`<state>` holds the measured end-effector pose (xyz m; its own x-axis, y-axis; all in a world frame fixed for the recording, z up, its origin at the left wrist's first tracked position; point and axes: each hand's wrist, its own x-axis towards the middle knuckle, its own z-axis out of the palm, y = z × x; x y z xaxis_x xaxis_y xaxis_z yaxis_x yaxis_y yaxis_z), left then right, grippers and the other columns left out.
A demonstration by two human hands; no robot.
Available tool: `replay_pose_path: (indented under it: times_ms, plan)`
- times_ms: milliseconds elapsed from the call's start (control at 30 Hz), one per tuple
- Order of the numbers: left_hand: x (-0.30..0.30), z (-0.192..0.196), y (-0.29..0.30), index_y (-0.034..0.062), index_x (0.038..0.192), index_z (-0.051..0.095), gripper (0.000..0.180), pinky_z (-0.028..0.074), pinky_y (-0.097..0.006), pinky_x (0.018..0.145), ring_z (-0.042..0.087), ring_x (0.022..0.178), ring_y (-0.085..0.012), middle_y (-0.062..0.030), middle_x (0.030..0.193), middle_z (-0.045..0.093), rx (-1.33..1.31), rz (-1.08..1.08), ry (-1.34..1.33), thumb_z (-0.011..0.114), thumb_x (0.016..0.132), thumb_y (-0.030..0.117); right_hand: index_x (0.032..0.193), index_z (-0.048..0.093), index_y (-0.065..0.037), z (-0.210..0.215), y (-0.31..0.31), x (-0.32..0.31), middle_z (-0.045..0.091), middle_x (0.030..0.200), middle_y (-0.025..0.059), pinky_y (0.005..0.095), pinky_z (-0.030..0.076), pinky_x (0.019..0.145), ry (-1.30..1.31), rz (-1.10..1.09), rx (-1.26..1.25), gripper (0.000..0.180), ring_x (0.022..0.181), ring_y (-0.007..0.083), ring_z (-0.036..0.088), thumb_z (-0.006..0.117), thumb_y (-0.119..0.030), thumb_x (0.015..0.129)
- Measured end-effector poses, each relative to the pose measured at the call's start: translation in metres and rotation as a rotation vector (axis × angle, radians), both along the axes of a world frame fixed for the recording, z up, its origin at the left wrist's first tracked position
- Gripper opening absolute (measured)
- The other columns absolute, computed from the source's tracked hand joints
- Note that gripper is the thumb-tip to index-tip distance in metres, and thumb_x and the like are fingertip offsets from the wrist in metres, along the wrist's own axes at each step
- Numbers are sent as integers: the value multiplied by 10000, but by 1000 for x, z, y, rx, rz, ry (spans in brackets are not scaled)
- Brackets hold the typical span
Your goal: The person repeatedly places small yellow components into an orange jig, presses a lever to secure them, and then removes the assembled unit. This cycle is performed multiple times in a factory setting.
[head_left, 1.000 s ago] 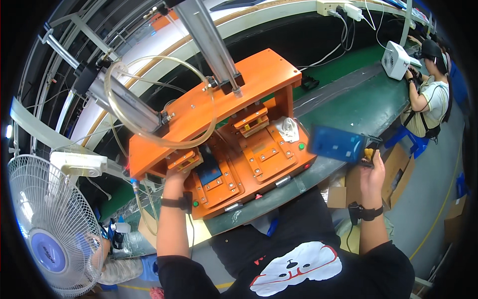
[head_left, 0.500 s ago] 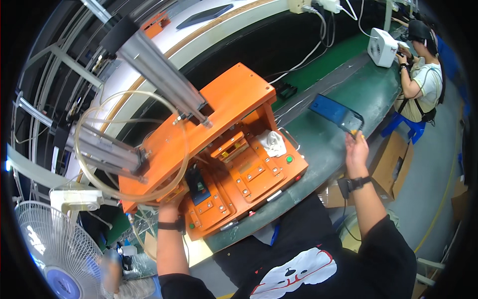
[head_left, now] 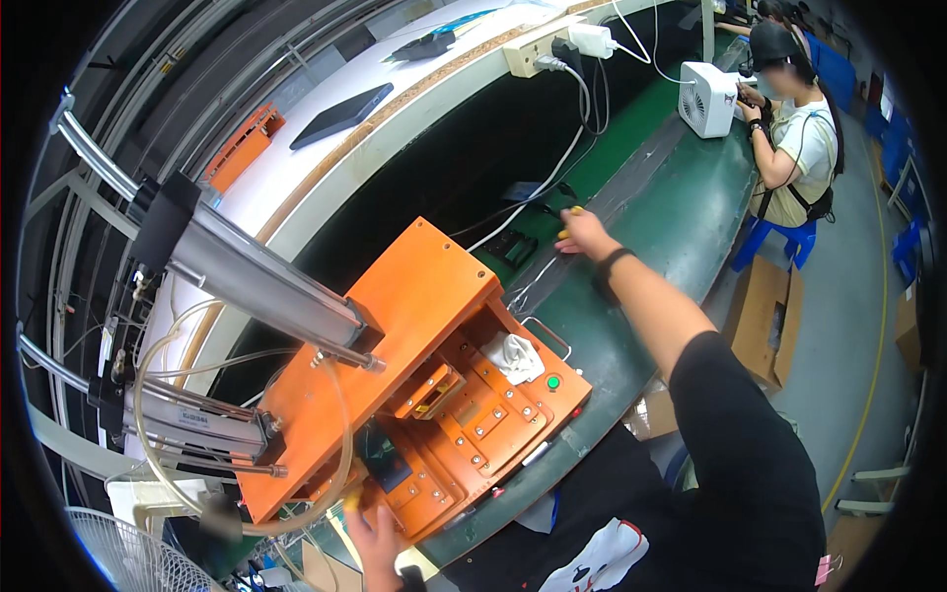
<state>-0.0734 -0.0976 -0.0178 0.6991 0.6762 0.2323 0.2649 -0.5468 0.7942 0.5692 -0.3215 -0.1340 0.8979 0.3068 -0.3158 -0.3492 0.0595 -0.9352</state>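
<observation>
An orange press fixture stands before me, with two work bays under its top plate. A dark, flat phone-like panel lies in the left bay. My left hand is at the fixture's front left corner, fingers stretched out, slightly blurred, with a yellow cover on a fingertip. My right hand reaches over the far side of the green bench, its yellow-tipped fingers apart. Just beyond those fingertips, a dark, phone-like piece lies at the bench's far side, partly lost in shadow.
A white cloth and a green button are on the fixture's right side. Metal cylinders and a clear hose rise at left. White cables and a power strip hang behind. A person sits at far right beside a white fan.
My right hand has swung left and away from me; the phone it held is out of its fingers. My left hand has drawn back from under the fixture. The view has shifted.
</observation>
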Motion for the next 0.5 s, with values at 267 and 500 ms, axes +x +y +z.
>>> replay_pose_path:
  times_ms: [267,500]
  plan:
    - [-11,-40,-22,-64,1458,486,525,243,-494,1259,380,1502,-382,-249,1592,410,350,110,-181,438,1079,296,1168,765,-150,15,67,-75,640,1288,104,454,477,990,-1369,495,-1118,371,1270,321,551,737,-188,800]
    - [-12,-42,-15,-56,1404,535,562,298,-508,1214,424,1442,-418,-269,1524,455,369,163,-172,453,1066,386,973,726,-64,58,28,-71,688,1047,136,463,506,917,-1513,554,-701,165,1062,357,649,753,-205,891]
